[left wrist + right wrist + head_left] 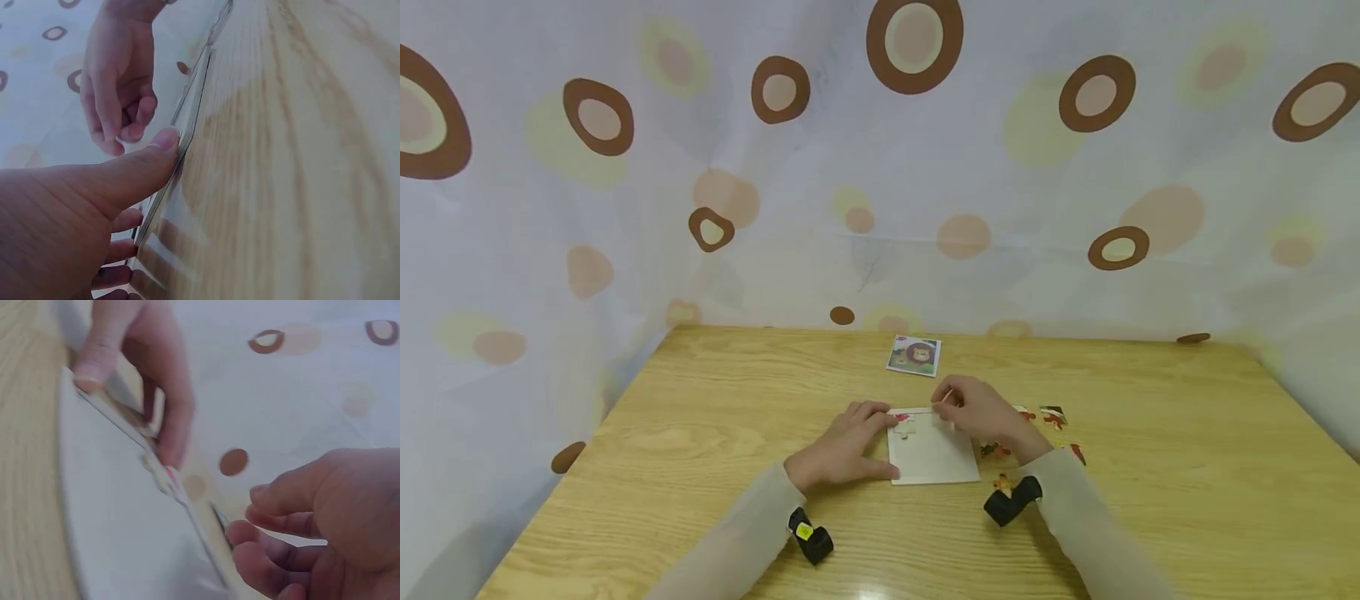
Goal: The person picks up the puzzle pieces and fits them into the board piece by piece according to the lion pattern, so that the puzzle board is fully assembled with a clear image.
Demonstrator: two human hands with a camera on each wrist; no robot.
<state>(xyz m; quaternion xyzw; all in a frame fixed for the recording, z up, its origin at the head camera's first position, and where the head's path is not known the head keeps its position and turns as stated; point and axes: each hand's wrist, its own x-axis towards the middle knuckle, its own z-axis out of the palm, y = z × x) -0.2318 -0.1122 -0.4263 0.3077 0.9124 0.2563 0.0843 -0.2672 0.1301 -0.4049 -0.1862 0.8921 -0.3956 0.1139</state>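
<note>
A white square puzzle board (934, 458) lies on the table with one puzzle piece (906, 427) in its upper left corner. My left hand (848, 446) rests along the board's left side. Its thumb touches the rim near the lower corner, and its index fingertip lies at the puzzle piece. Over the board's top edge, my right hand (981, 408) hovers with loosely bent fingers. In the right wrist view, the thumb and index fingertips of the right hand (312, 531) are close together, with nothing visible between them.
Several loose puzzle pieces (1052, 417) lie right of the board, partly hidden by the right hand and forearm. Behind the board is a square picture card (914, 356) with a lion on it. A patterned curtain (887, 167) hangs behind the wooden table (730, 392).
</note>
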